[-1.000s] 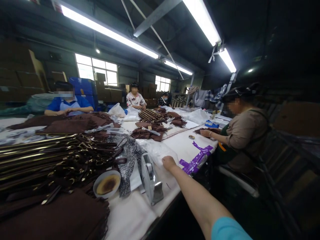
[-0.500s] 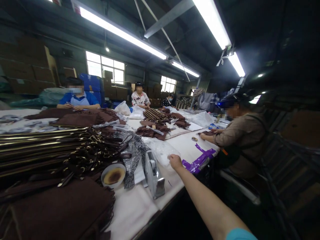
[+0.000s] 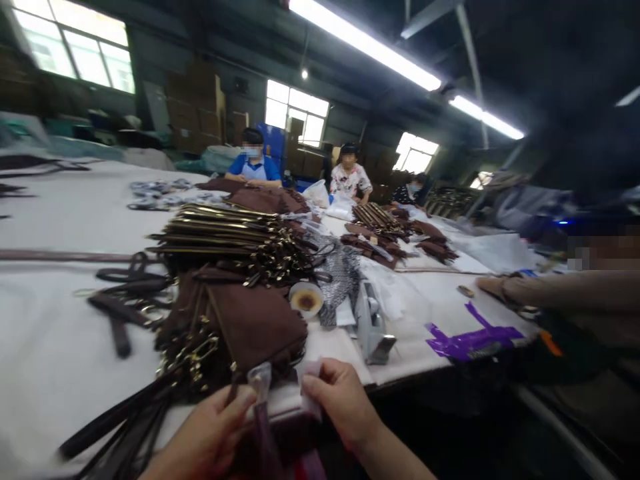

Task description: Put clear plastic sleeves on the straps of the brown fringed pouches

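Two pinch grips are in use at the near edge of the table (image 3: 45,327): left hand (image 3: 215,423) on a dark strap (image 3: 233,385) beside clear plastic (image 3: 260,379), right hand (image 3: 347,403) on a thin white sheet (image 3: 309,387). Step in hand appears to be preparing strap and sheet; the next move calls for both pinches firm, sheet flat.

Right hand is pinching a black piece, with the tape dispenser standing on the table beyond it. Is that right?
Not quite: the colour is wrong. The head view shows the right hand pinching a whitish piece, with the tape dispenser standing on the table beyond it.
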`<state>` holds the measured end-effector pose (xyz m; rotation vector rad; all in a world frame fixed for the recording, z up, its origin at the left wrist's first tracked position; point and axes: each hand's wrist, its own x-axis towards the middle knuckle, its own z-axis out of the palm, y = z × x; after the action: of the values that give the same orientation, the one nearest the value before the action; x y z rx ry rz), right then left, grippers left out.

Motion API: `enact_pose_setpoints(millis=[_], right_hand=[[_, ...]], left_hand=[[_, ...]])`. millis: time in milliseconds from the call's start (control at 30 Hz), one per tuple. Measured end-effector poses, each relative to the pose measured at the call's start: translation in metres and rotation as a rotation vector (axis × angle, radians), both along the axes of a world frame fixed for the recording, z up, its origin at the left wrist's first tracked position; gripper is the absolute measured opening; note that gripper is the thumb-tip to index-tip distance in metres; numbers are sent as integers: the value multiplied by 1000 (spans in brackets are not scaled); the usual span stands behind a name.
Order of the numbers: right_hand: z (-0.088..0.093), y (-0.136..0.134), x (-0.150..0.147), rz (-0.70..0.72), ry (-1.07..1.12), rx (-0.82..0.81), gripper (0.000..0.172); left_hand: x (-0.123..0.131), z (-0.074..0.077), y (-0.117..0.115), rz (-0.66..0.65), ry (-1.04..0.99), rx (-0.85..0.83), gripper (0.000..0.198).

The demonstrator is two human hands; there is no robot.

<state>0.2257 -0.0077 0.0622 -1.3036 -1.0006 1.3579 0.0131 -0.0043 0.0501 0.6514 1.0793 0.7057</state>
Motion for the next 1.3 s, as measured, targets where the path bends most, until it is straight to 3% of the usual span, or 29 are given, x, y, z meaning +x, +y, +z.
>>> enact_pose_setpoints(millis=[100, 200, 300, 433, 600, 867, 1033, 1167, 1300], right_hand=[[-23, -12, -61, 76, -19, -102, 34], [-35, -16, -86, 132, -176, -85, 30], [-31, -17, -83, 246, -223, -39, 29], [-20, -15, -74, 388, -51, -52, 38], [-25, -16, -80, 267, 94, -175, 32], [-29, -11, -81, 137, -125, -125, 26], [-25, -10, -82, 144, -181, -104, 21], [-25, -13, -81, 196, -76, -136, 23], [-30, -15, -81, 138, -149, -170, 17]], left_hand=[[-6, -4, 1, -63, -67, 54, 50], [-18, -12, 1, -7, 2, 79, 48], [-31, -18, 1, -38, -48, 56, 45], [-42, -18, 6, -174, -172, 40, 41], [-43, -16, 9, -217, -118, 44, 38], [-43, -14, 11, -198, -27, 45, 43], [-43, -16, 10, -180, -30, 54, 42], [-41, -14, 12, -202, -15, 87, 46], [-42, -18, 10, -250, 40, 117, 51]])
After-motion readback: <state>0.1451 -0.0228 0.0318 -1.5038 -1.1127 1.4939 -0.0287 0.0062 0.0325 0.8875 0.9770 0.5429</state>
